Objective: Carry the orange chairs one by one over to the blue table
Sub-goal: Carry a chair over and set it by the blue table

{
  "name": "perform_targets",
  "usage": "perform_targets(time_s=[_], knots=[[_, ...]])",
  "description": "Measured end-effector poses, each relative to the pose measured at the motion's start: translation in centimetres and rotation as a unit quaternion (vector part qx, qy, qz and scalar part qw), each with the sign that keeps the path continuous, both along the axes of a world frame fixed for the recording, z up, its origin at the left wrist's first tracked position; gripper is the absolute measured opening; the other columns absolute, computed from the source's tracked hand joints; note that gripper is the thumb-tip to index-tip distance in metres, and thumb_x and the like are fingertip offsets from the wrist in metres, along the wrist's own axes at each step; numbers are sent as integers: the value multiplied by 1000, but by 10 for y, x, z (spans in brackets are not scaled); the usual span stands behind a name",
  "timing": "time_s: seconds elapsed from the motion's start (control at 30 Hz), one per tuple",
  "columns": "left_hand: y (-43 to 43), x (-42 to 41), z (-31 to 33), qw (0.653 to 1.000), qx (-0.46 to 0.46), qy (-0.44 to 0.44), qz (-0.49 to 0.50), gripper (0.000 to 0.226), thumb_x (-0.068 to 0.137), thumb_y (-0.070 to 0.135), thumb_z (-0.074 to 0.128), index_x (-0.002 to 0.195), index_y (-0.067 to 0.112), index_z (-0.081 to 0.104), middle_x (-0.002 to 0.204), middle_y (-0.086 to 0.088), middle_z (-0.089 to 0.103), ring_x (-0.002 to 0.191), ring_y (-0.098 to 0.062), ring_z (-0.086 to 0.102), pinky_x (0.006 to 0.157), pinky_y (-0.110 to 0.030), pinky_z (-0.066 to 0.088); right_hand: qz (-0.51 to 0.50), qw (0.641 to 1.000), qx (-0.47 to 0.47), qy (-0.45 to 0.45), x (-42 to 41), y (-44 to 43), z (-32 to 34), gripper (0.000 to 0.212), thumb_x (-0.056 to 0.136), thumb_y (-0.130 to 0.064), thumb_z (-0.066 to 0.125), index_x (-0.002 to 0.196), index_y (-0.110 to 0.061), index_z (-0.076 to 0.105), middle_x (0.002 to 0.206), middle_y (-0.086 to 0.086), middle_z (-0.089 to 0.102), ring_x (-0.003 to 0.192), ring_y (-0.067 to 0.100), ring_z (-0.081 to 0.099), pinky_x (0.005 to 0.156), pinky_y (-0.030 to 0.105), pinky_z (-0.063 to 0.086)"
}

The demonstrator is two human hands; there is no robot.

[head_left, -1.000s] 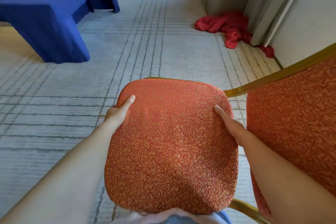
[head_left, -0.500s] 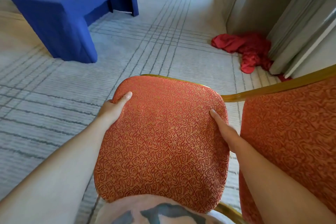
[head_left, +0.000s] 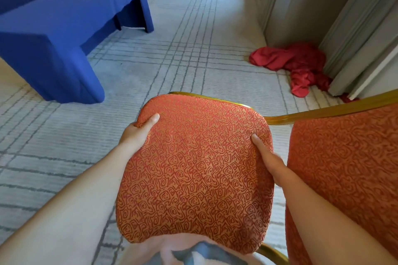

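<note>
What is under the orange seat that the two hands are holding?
Only a gold frame shows past the far edge of the orange seat. It hides everything directly beneath, including most fingers of the left hand and right hand.

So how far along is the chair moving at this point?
Done: no chair shows beside the blue table. In hand: left hand and right hand grip one orange chair by its seat, short of the table. Left: setting it there; any others are out of view.
</note>
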State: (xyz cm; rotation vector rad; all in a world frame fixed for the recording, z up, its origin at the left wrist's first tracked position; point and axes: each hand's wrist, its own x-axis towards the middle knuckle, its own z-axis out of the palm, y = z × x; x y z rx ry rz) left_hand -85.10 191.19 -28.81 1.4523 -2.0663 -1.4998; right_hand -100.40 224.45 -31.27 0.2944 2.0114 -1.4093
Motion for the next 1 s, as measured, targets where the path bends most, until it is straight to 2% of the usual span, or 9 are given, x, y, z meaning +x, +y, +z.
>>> perform_targets(time_s=[0.13,0.23,0.4,0.53,0.67,0.8,0.9,1.0], knots=[[-54,-71,6,1000,-12,21,-12,84,61,83,59,110,15,64,105,-10,65,100,-28,61,82,-32,43,-11,1000,-1,22,-64,-47,21,111,51,-88,66,137,-19,56,128,10,63,116,29,58,107,43,42],[-85,-122,11,999,2,34,-18,88,60,83,59,113,13,65,112,-12,66,105,-29,61,86,-33,44,-12,999,4,30,-113,-74,31,109,52,-88,65,136,-19,57,128,9,64,115,28,59,102,39,42],[-124,-201,0,999,22,15,-27,93,57,87,58,115,14,64,111,-12,66,98,-28,61,83,-33,45,-17,999,19,21,-190,-113,22,110,52,-89,64,135,-17,58,126,10,65,110,26,59,98,37,43],[-161,-280,-9,1000,-3,9,-20,98,52,90,56,112,13,65,110,-12,66,103,-29,61,82,-31,42,-17,999,20,19,-273,-154,9,112,49,-89,66,134,-17,59,124,8,65,113,27,60,105,40,43],[-196,-374,3,1000,-14,24,-4,98,35,98,49,93,21,64,91,-3,63,83,-19,56,77,-29,40,-11,1000,11,17,-378,-195,18,119,37,-91,67,130,-16,61,117,6,68,110,27,62,106,41,43],[-218,-440,2,999,-17,24,19,89,37,97,50,82,21,61,85,-2,63,78,-19,56,75,-30,42,16,1000,16,7,-462,-224,24,122,32,-92,67,128,-17,62,117,8,69,110,28,62,107,44,43],[-237,-471,1,999,-19,20,20,91,38,97,50,86,21,64,85,-1,64,76,-16,56,75,-30,42,29,999,19,7,-500,-247,19,119,35,-91,66,128,-16,61,110,7,68,108,28,62,105,42,44],[-262,-514,4,999,-25,13,27,91,40,96,50,89,22,66,85,-1,64,77,-17,57,74,-30,41,37,999,13,-8,-545,-275,16,117,40,-89,64,131,-16,59,118,8,67,109,28,60,105,41,43]])
